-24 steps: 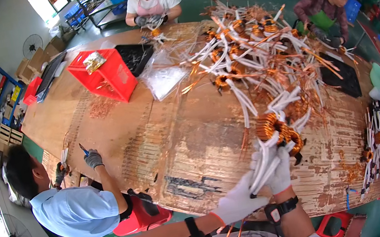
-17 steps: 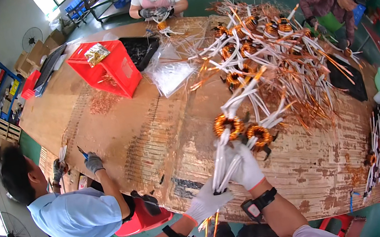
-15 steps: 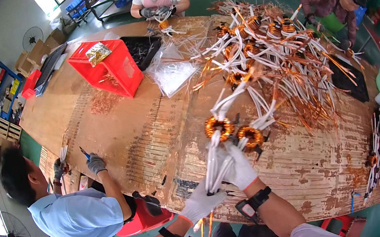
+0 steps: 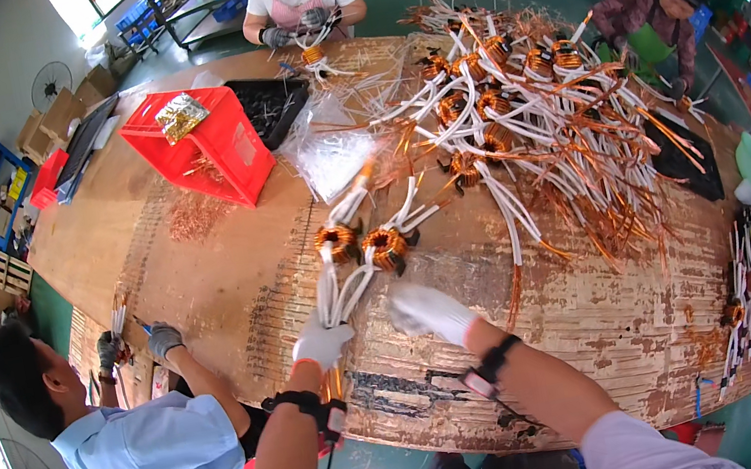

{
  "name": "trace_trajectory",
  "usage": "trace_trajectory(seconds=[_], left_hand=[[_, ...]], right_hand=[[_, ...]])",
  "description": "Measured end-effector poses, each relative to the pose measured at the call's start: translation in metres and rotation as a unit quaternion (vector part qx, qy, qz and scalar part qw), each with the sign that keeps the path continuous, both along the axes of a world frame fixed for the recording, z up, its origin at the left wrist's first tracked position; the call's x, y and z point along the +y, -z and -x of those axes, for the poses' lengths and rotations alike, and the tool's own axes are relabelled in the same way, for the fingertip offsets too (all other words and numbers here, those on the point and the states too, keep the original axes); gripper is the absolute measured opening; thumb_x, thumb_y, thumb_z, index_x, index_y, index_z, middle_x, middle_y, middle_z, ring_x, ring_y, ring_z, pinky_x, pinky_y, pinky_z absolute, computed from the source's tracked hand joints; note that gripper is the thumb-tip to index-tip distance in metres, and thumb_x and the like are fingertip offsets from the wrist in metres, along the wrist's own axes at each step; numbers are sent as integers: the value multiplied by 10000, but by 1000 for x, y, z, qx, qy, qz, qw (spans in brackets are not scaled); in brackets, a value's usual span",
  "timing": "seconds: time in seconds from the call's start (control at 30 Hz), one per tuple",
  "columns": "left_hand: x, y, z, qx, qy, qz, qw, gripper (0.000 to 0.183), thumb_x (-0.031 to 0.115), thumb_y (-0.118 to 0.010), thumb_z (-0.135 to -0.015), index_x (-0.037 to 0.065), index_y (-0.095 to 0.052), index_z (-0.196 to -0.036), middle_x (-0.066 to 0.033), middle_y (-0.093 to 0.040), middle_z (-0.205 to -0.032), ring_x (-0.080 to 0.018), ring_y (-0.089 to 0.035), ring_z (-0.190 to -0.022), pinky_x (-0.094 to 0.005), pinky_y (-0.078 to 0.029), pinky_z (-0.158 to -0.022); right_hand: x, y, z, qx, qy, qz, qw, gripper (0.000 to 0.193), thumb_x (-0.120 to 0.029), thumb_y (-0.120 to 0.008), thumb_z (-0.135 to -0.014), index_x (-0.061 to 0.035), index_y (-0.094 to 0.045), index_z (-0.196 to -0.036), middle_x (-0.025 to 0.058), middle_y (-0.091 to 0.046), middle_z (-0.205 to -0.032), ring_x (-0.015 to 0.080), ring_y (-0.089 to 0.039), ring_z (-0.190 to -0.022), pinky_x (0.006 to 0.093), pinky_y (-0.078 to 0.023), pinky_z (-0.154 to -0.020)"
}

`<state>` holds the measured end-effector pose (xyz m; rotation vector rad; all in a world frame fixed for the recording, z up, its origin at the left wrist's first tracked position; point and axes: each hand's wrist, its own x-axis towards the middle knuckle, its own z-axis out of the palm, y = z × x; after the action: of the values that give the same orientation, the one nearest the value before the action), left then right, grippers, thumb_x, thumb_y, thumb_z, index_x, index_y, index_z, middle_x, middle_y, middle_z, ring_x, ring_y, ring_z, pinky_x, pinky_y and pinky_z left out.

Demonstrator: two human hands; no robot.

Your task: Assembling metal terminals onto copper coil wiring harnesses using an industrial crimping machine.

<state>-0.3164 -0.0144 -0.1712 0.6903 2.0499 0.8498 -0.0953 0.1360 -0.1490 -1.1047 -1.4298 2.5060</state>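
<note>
My gloved left hand (image 4: 322,342) is closed around the white-sleeved leads (image 4: 330,295) of two toroidal coils. Copper ends hang out below that hand. Beyond the fingers, over the wooden table (image 4: 481,377), sit the left coil (image 4: 337,242) and the right coil (image 4: 385,249), both with orange copper winding, side by side. To the right, my gloved right hand (image 4: 432,313) is apart from the coils above the tabletop; motion blur smears its fingers and I see nothing in it. A large heap of similar coils (image 4: 527,127) with white leads and bare copper ends lies farther back right.
A red crate (image 4: 231,154) stands tilted at the back left, beside a black tray (image 4: 267,103) and a clear plastic bag (image 4: 327,158). Copper scraps (image 4: 192,217) lie near the crate. Co-workers sit left, far and far right; more coils (image 4: 747,300) lie at the right edge.
The two coils have moved left, away from the heap, with my left hand holding their leads. My right hand has come off the leads and shifted slightly left, apart from them.
</note>
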Motion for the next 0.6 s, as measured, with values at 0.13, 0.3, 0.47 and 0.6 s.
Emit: trace_trajectory(seconds=[0.13, 0.3, 0.47, 0.6], left_hand=[[3, -12, 14, 28, 44, 84, 995, 545, 295, -853, -783, 9, -628, -1188, -144, -715, -927, -256, -691, -764, -398, -560, -704], [10, -12, 9, 52, 89, 56, 993, 705, 315, -863, -796, -30, -549, -1325, -113, -723, -977, -213, -689, -811, -395, -567, -718], [-22, -24, 19, 54, -5, -44, 998, 835, 174, -842, -856, -65, -404, -1525, -198, -663, -1266, -245, -674, -1066, -376, -592, -838], [-13, -46, -26, 6, 21, -189, 982, 608, 105, -746, -941, -36, -501, -1480, -158, -660, -1260, -210, -666, -1045, -350, -586, -805]], right_hand=[[-39, 2, -176, 30, 43, 0, 999, 572, -383, -658, -1051, -17, -547, -1477, 119, -728, -1201, 208, -719, -978, 358, -589, -883], [-93, -16, -401, -78, 265, 67, 959, 494, -319, -679, -1038, -53, -571, -1440, 125, -735, -1194, 252, -738, -1007, 398, -617, -854], [-140, -27, -505, -247, 428, 11, 869, 292, -303, -696, -1026, -80, -680, -1215, 27, -713, -959, 144, -693, -818, 318, -589, -717], [-187, 1, -585, -312, 416, -25, 854, 181, -268, -691, -982, -87, -695, -965, 10, -670, -823, 119, -627, -712, 290, -519, -619]])
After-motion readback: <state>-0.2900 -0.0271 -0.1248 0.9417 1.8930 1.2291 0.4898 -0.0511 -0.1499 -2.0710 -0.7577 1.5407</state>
